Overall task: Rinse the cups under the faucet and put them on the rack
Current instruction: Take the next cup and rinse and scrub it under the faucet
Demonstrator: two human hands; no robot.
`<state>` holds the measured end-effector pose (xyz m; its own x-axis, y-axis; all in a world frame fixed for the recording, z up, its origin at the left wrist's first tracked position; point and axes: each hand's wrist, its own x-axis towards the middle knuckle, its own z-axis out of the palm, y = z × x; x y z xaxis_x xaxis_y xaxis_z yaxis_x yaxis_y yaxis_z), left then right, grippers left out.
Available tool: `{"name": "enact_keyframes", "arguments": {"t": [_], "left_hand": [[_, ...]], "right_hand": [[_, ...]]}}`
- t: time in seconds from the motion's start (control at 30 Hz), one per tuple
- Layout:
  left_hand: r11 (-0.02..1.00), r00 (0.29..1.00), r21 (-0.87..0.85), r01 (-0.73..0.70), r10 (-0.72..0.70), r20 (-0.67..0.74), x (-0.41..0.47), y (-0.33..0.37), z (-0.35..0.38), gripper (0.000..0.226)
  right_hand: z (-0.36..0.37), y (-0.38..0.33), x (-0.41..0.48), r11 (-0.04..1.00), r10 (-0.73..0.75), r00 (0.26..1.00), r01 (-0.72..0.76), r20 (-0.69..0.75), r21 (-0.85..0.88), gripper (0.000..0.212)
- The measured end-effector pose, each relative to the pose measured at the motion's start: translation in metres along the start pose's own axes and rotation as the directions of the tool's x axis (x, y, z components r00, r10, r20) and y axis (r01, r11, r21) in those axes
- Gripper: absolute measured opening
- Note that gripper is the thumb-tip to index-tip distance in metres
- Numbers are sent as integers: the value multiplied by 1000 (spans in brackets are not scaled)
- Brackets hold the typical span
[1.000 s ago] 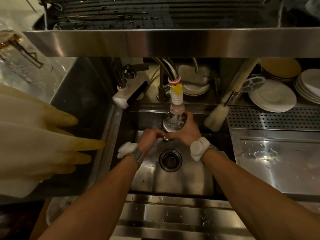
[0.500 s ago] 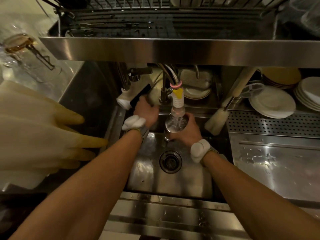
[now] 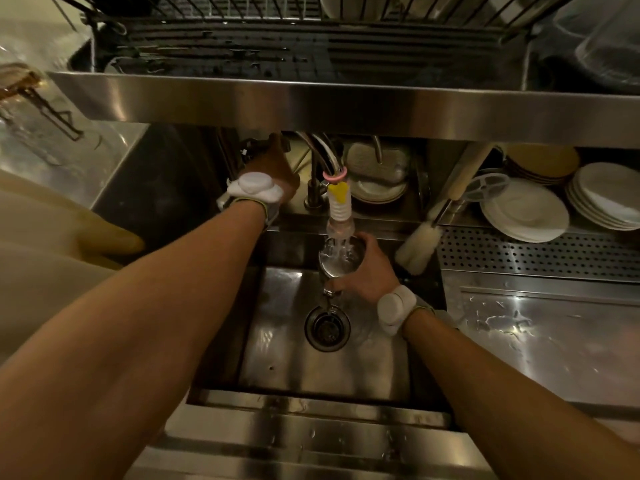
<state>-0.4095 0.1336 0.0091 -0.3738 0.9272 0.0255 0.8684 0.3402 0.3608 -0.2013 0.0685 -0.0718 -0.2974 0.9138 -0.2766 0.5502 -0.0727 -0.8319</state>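
Note:
A steel cup (image 3: 341, 255) sits mouth-up right under the faucet nozzle (image 3: 340, 209), and water pours into it. My right hand (image 3: 372, 271) grips the cup from the right, above the sink basin (image 3: 311, 358). My left hand (image 3: 275, 168) reaches far back to the faucet handle under the shelf edge; its fingers are hidden there. The wire dish rack (image 3: 311, 26) stands on the steel shelf above the sink.
Stacked white plates (image 3: 526, 209) and bowls stand at the back right, beside a bottle brush (image 3: 420, 244). Yellow rubber gloves (image 3: 52, 244) hang at the left. A wet steel drainboard (image 3: 540, 337) lies right of the basin, the drain (image 3: 327, 328) below the cup.
My left hand left the cup and moved up and back to the faucet handle. The right hand keeps the cup under the nozzle.

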Motion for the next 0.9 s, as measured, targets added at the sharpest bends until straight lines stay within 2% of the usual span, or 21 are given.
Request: {"name": "enact_keyframes", "arguments": {"t": [0.17,0.53,0.77,0.9], "left_hand": [[999,1000,-31,14,-14,-12,1,1,-3,66],[995,998,-100,-1,-5,-57,-3,-6,2,30],[997,998,-67,-37,33,-59,-8,-9,3,37],[986,999,-167,-23,16,-43,-23,-10,3,63]], "right_hand": [[-2,1,0,1000,-5,1000,5,-1,-3,114],[3,6,0,1000,1,1000,-1,-1,17,117],[4,7,1,1000,-19,1000,19,-7,-12,116],[3,4,2,999,-32,999,31,-9,-17,115]]}}
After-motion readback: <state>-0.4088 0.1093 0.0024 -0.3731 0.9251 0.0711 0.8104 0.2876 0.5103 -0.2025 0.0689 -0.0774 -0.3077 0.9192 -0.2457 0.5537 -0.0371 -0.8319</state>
